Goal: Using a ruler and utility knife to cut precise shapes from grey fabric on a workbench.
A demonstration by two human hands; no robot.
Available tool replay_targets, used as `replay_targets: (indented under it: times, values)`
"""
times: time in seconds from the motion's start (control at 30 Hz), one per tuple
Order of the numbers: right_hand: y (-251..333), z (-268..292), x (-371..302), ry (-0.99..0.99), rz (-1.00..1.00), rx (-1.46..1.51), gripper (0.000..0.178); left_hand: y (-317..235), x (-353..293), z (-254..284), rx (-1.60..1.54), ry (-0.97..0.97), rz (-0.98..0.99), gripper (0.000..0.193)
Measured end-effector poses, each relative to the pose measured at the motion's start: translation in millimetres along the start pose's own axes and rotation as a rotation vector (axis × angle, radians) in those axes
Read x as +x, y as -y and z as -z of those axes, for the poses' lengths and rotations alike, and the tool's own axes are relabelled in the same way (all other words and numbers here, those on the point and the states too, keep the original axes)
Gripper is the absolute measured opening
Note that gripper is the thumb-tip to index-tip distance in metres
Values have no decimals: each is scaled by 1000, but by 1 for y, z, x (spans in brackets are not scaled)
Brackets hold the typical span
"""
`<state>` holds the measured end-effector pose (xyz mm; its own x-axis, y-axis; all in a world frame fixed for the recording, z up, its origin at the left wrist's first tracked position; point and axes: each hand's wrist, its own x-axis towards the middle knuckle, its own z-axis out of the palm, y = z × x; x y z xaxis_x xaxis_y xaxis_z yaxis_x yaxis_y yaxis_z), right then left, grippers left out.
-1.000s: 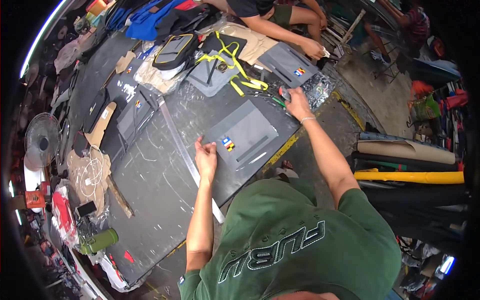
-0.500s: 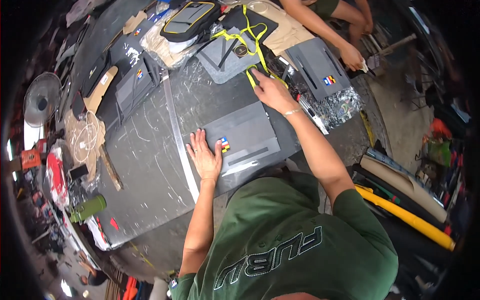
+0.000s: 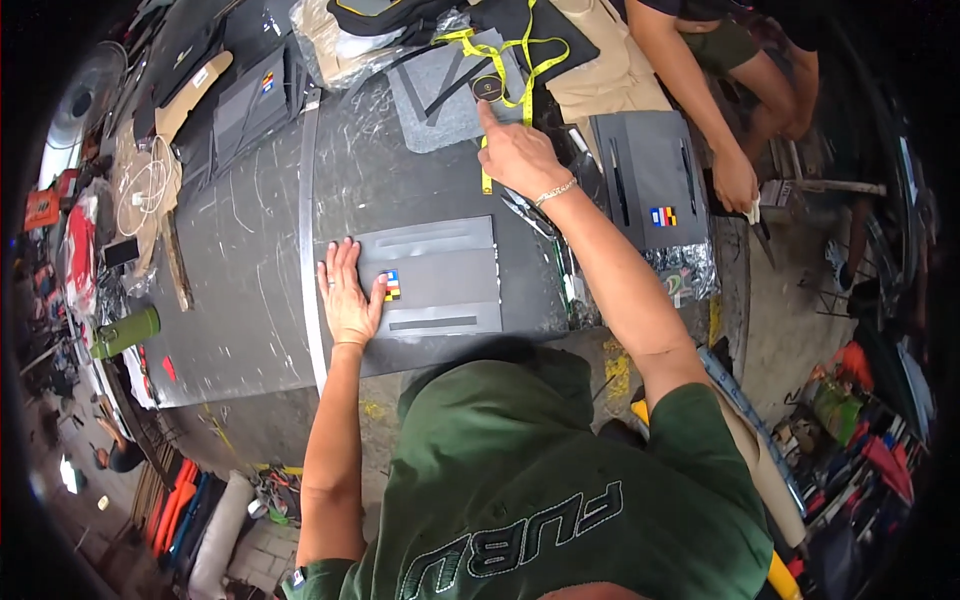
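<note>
My left hand (image 3: 348,305) lies flat with spread fingers on the left side of a dark grey panel (image 3: 440,265). Its thumb is beside a small multicoloured patch (image 3: 391,285). Beyond the panel, my right hand (image 3: 520,158) stretches its index finger to the lower edge of a round black piece (image 3: 488,90) on a grey felt sheet (image 3: 420,115); its other fingers are partly hidden. A yellow tape measure (image 3: 545,68) runs over the felt and passes under this hand, its end showing beside the thumb. Scissors (image 3: 527,213) lie near my right wrist.
At the right edge of the table is a second grey panel (image 3: 645,150). A co-worker's hand (image 3: 735,180) holds a pointed tool nearby. A long metal ruler (image 3: 308,220) crosses the table left of my hand. A green bottle (image 3: 128,332) lies at the left edge.
The view has shifted, turning the scene. My right hand has moved from the tape loop up toward the round black piece. The left hand stays on the panel.
</note>
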<state>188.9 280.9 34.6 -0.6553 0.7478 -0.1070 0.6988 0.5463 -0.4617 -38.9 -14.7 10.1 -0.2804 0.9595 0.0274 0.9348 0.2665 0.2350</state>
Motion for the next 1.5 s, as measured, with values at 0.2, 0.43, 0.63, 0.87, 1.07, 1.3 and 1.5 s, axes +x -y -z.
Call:
replay_targets:
  times: [0.2, 0.43, 0.63, 0.87, 1.07, 1.3, 1.5]
  values:
    - [2, -4, 5, 22, 31, -89, 76, -2, 0, 1, 30, 24, 21, 70]
    - [-1, -1, 2, 25, 58, -79, 77, -3, 1, 1, 12, 45, 29, 73]
    - [-2, 2, 1, 27, 80, -54, 77, -4, 1, 4, 13, 73, 36, 72]
    - [-1, 3, 1, 39, 66, -28, 76, 2, 0, 2, 4, 68, 32, 74]
    - [-1, -4, -5, -48, 44, 40, 77, 2, 1, 1, 1, 66, 36, 74]
    - [-13, -11, -5, -67, -26, 87, 76, -3, 2, 5, 19, 63, 36, 72]
    - [-50, -9, -8, -245, -399, 794, 87, -5, 3, 4, 3, 35, 23, 71]
